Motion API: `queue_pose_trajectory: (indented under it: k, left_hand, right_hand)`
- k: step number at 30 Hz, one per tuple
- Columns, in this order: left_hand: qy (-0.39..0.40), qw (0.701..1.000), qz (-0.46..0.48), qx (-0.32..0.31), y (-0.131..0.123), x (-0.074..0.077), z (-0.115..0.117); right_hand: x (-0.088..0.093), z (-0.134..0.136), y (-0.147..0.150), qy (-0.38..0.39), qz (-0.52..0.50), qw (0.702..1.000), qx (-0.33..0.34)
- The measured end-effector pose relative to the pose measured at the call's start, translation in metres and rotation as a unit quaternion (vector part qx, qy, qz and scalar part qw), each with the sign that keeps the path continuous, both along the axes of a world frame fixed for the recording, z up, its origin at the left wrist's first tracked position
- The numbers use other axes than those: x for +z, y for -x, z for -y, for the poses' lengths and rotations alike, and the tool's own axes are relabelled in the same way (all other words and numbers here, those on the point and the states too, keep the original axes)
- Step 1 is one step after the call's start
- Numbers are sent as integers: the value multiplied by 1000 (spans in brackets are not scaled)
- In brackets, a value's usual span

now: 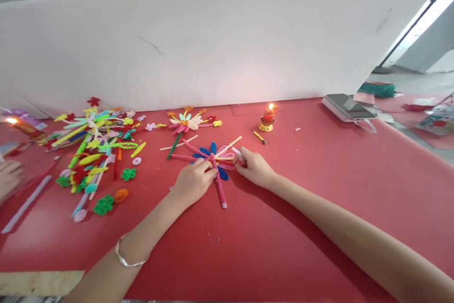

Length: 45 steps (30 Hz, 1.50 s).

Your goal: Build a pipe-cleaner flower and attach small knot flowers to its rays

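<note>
plainly, one blue-and-pink fuzzy flower (222, 174) lies between two hands, its single pink stem (221, 193) slanting toward the person. the left hand (196, 179) is at its near left side, thumb and fingers pinching it around the top of the stem. the right hand (254, 167) is just beside the petals on the right, fingertips drawn together around one short white piece (237, 151); whether they also grip a petal cannot be told. one bracelet (125, 263) circles the left forearm.

just behind lies one second flower (191, 123), with pale and pink petals. two lit candles stand farther out, one (268, 117) beyond the right hand and one (24, 129) at the far left. one yellow stub (259, 137) lies near the first candle. left of the flowers spreads a heap of fuzzy pieces (92, 128), too tangled to count, and one other person's hand (9, 177) shows at the left edge.

the red tabletop (283, 246) runs wide between the forearms and to the right, where one white device (349, 107) sits by the slanting edge. an upright white board (220, 43) bounds the back.
</note>
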<state>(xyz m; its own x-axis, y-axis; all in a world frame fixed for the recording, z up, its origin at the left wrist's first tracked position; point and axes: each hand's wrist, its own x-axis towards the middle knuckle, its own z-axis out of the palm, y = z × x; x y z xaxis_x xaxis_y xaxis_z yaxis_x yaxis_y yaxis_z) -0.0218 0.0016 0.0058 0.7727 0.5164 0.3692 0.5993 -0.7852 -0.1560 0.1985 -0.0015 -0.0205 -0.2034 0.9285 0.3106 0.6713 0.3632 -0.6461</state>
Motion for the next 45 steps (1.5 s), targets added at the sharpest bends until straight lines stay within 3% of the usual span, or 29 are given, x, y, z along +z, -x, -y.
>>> queue_pose_trajectory:
  k: [11, 17, 45]
  left_hand:
    - [13, 1000, -12, -26, -1, -4, -1]
    - [38, 998, -39, -25, -3, -3, 2]
    - [44, 998, -47, -5, -9, -5, 5]
  right_hand:
    - [-5, 0, 1, -87, 129, 988, -14]
    - [-4, 4, 1, -94, 166, 982, -2]
    - [-7, 4, 3, -132, 161, 978, 4]
